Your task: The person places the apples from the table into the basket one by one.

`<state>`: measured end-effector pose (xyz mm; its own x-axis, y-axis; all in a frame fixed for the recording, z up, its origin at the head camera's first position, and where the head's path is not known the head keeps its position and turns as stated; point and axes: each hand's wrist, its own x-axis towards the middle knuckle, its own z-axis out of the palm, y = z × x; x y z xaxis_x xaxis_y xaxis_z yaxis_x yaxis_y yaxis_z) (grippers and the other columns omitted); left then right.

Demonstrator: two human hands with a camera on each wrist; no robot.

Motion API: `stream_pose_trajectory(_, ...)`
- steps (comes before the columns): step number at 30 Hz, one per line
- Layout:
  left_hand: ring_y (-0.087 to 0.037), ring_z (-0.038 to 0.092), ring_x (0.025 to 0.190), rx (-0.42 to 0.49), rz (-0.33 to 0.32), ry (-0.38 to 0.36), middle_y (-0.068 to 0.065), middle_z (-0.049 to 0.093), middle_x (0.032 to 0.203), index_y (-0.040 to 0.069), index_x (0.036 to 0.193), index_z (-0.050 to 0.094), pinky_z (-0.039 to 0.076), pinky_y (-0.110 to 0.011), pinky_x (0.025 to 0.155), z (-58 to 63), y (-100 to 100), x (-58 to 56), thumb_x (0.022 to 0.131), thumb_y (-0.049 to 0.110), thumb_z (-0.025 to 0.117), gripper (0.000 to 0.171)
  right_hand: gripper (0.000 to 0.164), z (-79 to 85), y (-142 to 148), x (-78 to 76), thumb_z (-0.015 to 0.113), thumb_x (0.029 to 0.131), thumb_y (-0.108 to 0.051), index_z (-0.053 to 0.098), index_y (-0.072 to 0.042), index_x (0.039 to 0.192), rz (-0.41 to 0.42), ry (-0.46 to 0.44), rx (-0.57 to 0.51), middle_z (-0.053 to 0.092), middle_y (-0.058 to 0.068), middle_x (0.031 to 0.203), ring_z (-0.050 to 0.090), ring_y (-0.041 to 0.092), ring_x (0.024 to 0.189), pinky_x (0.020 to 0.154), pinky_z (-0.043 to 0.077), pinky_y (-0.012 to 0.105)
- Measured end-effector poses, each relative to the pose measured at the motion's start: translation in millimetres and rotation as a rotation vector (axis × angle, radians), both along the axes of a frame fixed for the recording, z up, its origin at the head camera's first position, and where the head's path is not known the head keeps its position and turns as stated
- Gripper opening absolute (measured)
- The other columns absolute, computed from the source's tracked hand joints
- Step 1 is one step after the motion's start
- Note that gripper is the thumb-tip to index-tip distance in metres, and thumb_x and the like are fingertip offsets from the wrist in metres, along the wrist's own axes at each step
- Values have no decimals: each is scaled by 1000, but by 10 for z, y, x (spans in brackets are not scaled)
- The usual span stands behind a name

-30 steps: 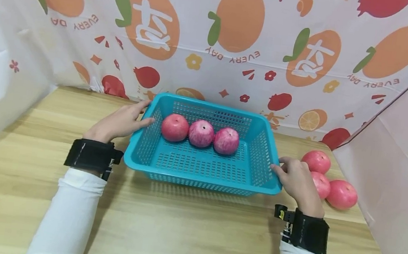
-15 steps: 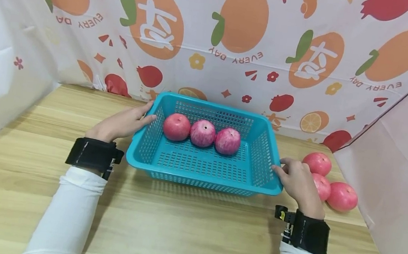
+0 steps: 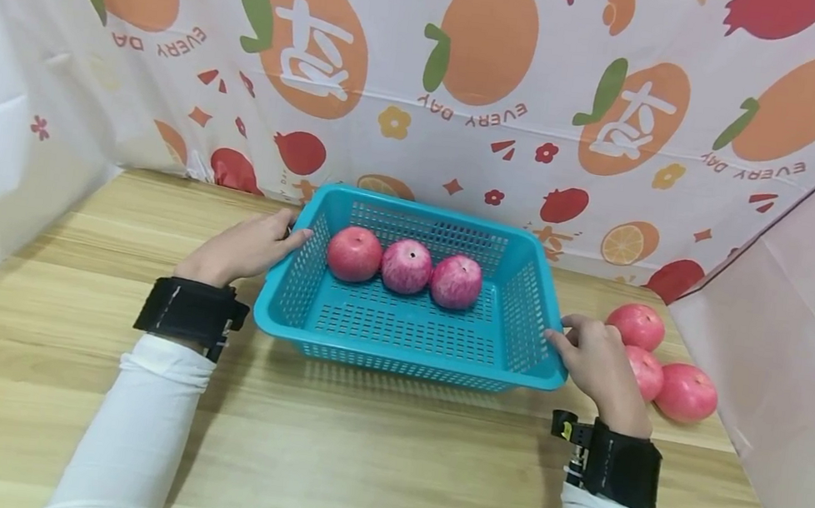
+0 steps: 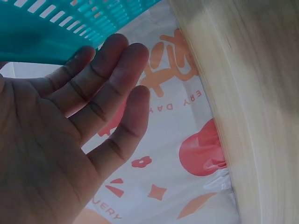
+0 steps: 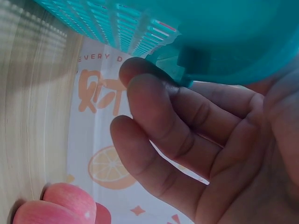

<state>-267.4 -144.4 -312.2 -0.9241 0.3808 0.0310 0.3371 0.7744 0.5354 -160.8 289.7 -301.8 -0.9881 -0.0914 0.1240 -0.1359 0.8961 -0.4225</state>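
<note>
A turquoise perforated plastic basket (image 3: 399, 328) stands near the back of the table, seen in all views. Three apples sit in a row inside: a plain pinkish-red apple (image 3: 354, 255) at left, then two streaked purple-pink apples (image 3: 407, 266). My left hand (image 3: 245, 248) holds the basket's left end, thumb over the rim and fingers outside; the left wrist view shows those fingers (image 4: 107, 88) loosely bent below the rim. On the right end, my right hand (image 3: 595, 355) grips the rim, its fingers (image 5: 154, 112) curled underneath in the right wrist view.
Three pink apples (image 3: 688, 393) lie together on the wooden table (image 3: 369, 459), just right of my right hand. A fruit-printed white cloth (image 3: 464, 151) hangs directly behind the basket. White panels close off both sides.
My left index finger has drawn in slightly at the rim. The head view has shifted a little; the basket, apples and right hand look otherwise unmoved.
</note>
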Motion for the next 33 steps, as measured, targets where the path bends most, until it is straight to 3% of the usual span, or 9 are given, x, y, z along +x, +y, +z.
stream_pose_trajectory(10, -24, 58, 77, 9, -16, 4, -19, 57, 99, -4, 122, 38, 54, -45, 70, -10, 45, -35, 95, 33, 41, 46, 41, -4, 45, 40, 56, 90, -24, 52, 10, 114, -34, 34, 15, 65, 17, 78, 58, 19, 61, 56, 55, 39)
stream_pose_trajectory(16, -23, 60, 75, 19, -10, -8, -20, 57, 99, -4, 123, 37, 54, -44, 69, -11, 35, -30, 95, 32, 42, 47, 43, 31, 92, 67, 53, 91, -27, 51, 7, 116, -94, 113, 15, 63, 24, 91, 60, 32, 76, 62, 54, 49)
stream_pose_trajectory(23, -25, 60, 78, -2, -7, 2, -21, 57, 101, -4, 125, 35, 54, -46, 70, -1, 21, -17, 95, 34, 41, 49, 41, 14, 162, 62, 57, 88, -24, 52, 6, 116, -132, 126, 21, 54, 26, 109, 53, 39, 91, 69, 51, 55)
stream_pose_trajectory(28, -25, 60, 78, -5, -7, -2, -22, 57, 102, -4, 126, 34, 54, -46, 70, -5, 18, -12, 95, 34, 41, 49, 35, -20, 226, 57, 58, 87, -20, 56, 7, 110, -185, 233, 13, 54, 26, 107, 48, 38, 94, 77, 46, 58)
stream_pose_trajectory(33, -24, 60, 76, 6, -12, 0, -21, 58, 99, -4, 125, 35, 54, -46, 70, -23, 10, -16, 95, 33, 41, 48, 31, -50, 272, 58, 59, 86, -17, 58, 7, 105, -255, 324, -27, 56, 24, 104, 49, 38, 93, 77, 45, 57)
